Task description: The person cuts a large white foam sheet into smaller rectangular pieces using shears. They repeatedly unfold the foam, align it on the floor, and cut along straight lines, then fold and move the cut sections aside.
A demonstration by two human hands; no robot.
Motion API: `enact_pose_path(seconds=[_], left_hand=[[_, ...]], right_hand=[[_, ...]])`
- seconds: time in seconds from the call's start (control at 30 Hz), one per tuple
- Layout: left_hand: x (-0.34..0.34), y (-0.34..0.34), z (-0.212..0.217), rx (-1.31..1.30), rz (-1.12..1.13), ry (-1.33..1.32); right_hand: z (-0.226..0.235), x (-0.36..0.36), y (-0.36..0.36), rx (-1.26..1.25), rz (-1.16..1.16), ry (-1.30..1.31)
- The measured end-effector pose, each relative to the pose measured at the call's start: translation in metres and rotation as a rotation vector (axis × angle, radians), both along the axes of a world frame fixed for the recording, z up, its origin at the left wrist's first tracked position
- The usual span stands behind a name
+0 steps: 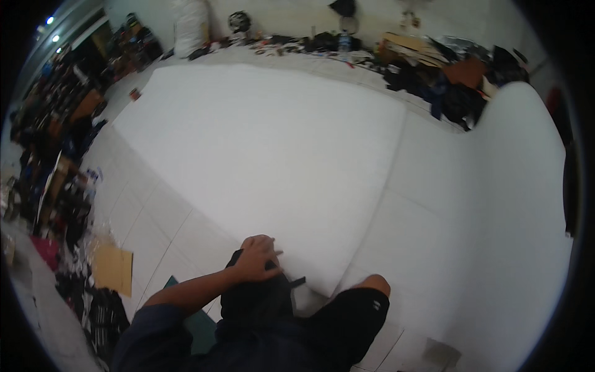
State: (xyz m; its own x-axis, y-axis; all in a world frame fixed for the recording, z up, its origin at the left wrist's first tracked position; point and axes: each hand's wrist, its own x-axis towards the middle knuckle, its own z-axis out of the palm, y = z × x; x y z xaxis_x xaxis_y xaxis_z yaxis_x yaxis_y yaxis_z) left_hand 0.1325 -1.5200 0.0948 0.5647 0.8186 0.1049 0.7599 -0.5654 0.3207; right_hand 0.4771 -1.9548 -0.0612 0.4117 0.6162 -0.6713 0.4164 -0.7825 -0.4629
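A large sheet of thin white material (266,142) lies spread flat on the tiled floor in front of me. My left hand (255,259) rests on my left knee beside the sheet's near edge, its fingers apart and holding nothing. Just right of that knee, a small dark strip-like end (299,282) sticks out over the sheet's near corner; its kind is not clear. My right hand is out of sight, and only my bent right knee (376,284) shows on that side.
A tall white roll or curved sheet (524,186) stands along the right. Dark scraps and bags (462,99) are heaped at the back right. Clutter (62,142) lines the left, with a brown cardboard piece (113,270). A small reddish can (134,94) sits by the sheet's far left corner.
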Motion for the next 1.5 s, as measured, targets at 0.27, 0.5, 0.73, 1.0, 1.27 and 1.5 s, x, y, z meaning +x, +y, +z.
enact_pose_path(seconds=[0.27,0.5,0.73,1.0,1.27,1.5], left_hand=[[-0.051,-0.114,0.103,-0.307,-0.057,0.253],[-0.112,-0.169,0.219,-0.375,0.223,0.052],[-0.274,-0.225,0.375,-0.236,1.359,-0.284],[-0.499,-0.392,0.279,-1.114,1.34,-0.085],[-0.717,-0.131,0.346,-1.014,1.506,-0.398],[-0.931,0.078,0.432,-0.418,1.594,-0.712]], right_hand=[[0.089,-0.022,0.032,-0.093,0.265,0.055],[0.252,-0.018,0.108,-0.093,0.541,0.084],[0.413,-0.202,0.375,0.057,0.846,0.111],[0.494,-0.467,0.529,0.112,0.898,0.171],[0.477,-0.547,0.54,-0.358,0.828,0.056],[0.403,-0.678,0.656,-0.749,0.919,0.049]])
